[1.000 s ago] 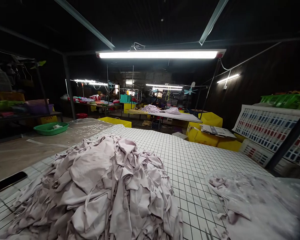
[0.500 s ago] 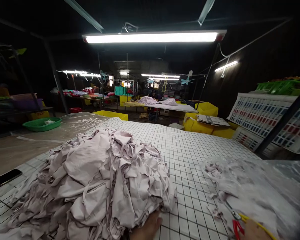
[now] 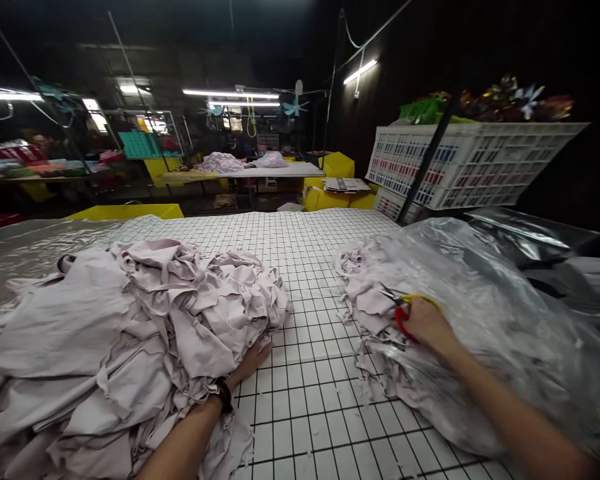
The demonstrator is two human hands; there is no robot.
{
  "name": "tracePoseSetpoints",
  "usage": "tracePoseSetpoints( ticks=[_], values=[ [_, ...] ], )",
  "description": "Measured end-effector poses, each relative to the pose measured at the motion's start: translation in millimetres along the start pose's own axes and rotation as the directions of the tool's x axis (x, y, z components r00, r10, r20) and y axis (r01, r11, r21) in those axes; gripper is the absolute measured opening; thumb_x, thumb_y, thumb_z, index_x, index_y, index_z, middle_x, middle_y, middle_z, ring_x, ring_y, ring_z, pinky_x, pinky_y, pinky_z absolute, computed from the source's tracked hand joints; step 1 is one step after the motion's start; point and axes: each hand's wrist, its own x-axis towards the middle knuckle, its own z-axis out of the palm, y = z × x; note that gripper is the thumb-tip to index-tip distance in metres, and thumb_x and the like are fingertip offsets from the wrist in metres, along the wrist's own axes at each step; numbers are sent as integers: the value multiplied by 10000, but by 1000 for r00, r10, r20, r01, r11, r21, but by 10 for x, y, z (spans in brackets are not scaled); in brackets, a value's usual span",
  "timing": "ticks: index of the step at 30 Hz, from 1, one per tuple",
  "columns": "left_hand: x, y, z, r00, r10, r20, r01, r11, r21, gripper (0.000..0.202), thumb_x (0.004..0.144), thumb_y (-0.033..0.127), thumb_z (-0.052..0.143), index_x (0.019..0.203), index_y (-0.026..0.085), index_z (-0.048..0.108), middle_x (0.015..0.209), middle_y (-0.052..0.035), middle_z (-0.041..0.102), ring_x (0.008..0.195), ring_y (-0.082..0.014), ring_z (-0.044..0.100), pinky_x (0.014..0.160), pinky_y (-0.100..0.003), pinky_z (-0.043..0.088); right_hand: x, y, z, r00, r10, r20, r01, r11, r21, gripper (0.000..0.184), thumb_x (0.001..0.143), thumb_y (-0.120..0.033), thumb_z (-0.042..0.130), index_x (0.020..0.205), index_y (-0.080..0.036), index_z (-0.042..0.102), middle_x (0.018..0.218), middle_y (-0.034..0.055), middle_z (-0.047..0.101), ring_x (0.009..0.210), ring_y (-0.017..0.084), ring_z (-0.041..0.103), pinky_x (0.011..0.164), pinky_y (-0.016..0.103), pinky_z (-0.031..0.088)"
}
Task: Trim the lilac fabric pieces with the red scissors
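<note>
A large heap of pale pinkish-grey fabric pieces (image 3: 95, 313) covers the left of the grid-lined table (image 3: 310, 373). My left hand (image 3: 250, 363), with a dark band at the wrist, lies flat against the heap's right edge; cloth hides part of its fingers. On the right, my right hand (image 3: 425, 323) is closed round scissors (image 3: 405, 313) with one red and one yellow handle, blades pointing left. Beneath the scissors are smaller fabric pieces (image 3: 367, 300), partly inside a clear plastic bag (image 3: 485, 307).
Stacked white plastic crates (image 3: 480, 167) stand beyond the bag, behind a dark post (image 3: 430, 160). A yellow bin (image 3: 130, 211) sits past the far edge. Farther back, another table (image 3: 280, 171) bears fabric heaps. Small white scraps dot the grid.
The view has swung right and down. My right hand has moved forward with the scissors over the bagged pieces. My left hand and forearm show more beside the heap.
</note>
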Motion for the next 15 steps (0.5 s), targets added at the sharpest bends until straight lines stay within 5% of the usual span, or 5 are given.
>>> tracePoseSetpoints(
  ticks=[5, 7, 10, 13, 15],
  values=[
    [-339, 657, -132, 953, -194, 231, 168, 977, 127, 578, 784, 476, 558, 1251, 137, 537, 1389, -182, 452, 1241, -348, 454, 1028, -464, 338, -55, -541, -122, 999, -42, -13, 43, 996, 80, 182, 798, -248, 597, 898, -100, 561, 922, 161, 651, 886, 251, 582, 762, 310, 350],
    [-457, 960, -165, 933, -180, 312, 173, 984, 51, 591, 795, 484, 542, 1300, 180, 498, 1396, -150, 454, 1266, -316, 436, 1046, -428, 333, -250, -820, -152, 994, -111, -3, 110, 983, 149, 112, 825, -227, 550, 886, -135, 567, 843, 113, 658, 797, 214, 586, 695, 288, 361],
    [-468, 1322, -123, 977, -53, 204, 91, 979, -180, 687, 805, 421, 554, 1415, 204, 325, 1475, -115, 340, 1354, -265, 309, 1097, -405, 271, -778, -1225, -189, 963, -268, 22, 252, 929, 272, 81, 811, -214, 556, 890, -196, 561, 793, 24, 642, 714, 151, 570, 612, 233, 363],
    [-376, 1546, -31, 989, -11, 149, 69, 919, -388, 538, 749, 356, 628, 1256, 207, 530, 1395, -114, 453, 1326, -294, 337, 1091, -416, 272, -1352, -1461, -337, 881, -473, 23, 369, 716, 593, 116, 733, -150, 603, 813, -200, 536, 727, -15, 589, 650, 125, 525, 567, 216, 361],
    [-370, 1643, -9, 974, -53, 222, 176, 794, -582, 367, 723, 333, 656, 1066, 202, 647, 1210, -109, 606, 1200, -300, 474, 1013, -388, 370, -1605, -1506, -518, 835, -544, 90, 250, 519, 818, 154, 718, -128, 594, 838, -200, 529, 700, -33, 555, 614, 111, 500, 537, 206, 365]
  ],
)
